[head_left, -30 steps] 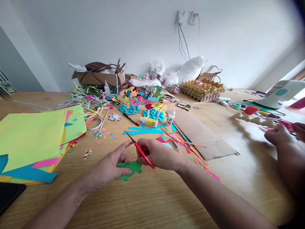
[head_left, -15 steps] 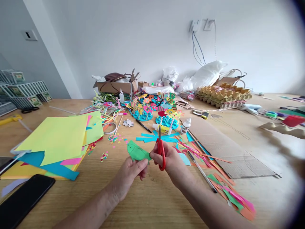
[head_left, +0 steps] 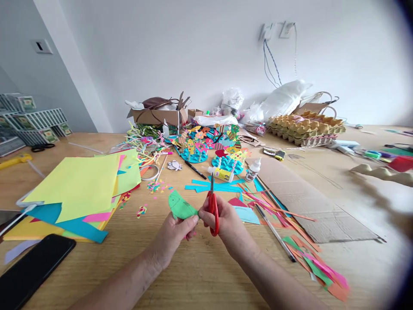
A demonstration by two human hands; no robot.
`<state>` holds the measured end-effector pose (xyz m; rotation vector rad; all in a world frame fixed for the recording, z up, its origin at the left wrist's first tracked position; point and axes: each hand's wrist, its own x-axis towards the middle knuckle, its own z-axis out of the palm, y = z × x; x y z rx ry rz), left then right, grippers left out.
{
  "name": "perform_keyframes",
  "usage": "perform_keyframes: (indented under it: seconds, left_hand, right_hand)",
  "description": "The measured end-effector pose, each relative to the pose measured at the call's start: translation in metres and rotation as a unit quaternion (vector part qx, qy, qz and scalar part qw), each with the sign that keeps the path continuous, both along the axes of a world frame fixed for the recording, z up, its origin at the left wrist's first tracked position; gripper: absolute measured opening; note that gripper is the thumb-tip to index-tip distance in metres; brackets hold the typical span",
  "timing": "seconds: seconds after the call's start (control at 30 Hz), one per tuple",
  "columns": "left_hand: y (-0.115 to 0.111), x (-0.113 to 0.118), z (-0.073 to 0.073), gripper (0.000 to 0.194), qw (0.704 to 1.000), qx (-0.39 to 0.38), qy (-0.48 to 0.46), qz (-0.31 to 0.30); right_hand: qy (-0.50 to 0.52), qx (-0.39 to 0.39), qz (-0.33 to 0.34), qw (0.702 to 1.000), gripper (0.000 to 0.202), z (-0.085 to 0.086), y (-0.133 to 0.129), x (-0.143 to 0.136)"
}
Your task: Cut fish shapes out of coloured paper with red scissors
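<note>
1. Between our two hands, over the wooden table [head_left: 206, 267], we hold a green paper fish [head_left: 182, 207], its drawn eye and gill line facing us and its head toward eleven o'clock.
2. Our left hand [head_left: 179, 234] has a narrow pinch on its lower edge, thumb on top.
3. Our right hand [head_left: 226, 217] grips red-handled scissors [head_left: 213, 211], blades together and pointing to twelve; its thumb and finger close at the fish's tail.
4. Around the fish, we see a black marker [head_left: 195, 169] toward twelve, a yellow-labelled glue bottle [head_left: 221, 174] lying between one and two, and a white glue bottle [head_left: 253, 170] upright at two.
5. Cardboard [head_left: 297, 202] lies at three, a pen [head_left: 275, 234] between three and four, and our smartphone [head_left: 35, 273] at eight.
6. Yellow paper sheets [head_left: 74, 181] lie between nine and ten; a tape roll [head_left: 150, 172] sits between ten and eleven.
7. Farther out, we have egg cartons [head_left: 303, 127] stacked at two and colourful paper fish decorations [head_left: 206, 144] at one.
</note>
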<state>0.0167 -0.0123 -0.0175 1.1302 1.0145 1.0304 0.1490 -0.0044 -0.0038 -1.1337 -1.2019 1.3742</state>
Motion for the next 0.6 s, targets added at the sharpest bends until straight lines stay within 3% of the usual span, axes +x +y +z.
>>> perform_keyframes:
  seconds: [0.3,0.6]
  left_hand:
    - [0.001,-0.003,0.006,0.02,0.999,0.017,0.045,0.015]
    - [0.005,-0.009,-0.004,0.026,0.999,0.016,0.013,0.026]
  right_hand:
    - [0.02,0.006,0.0,1.0,0.027,0.002,-0.008,-0.002]
    - [0.028,0.004,0.009,1.0,0.028,0.0,-0.013,-0.005]
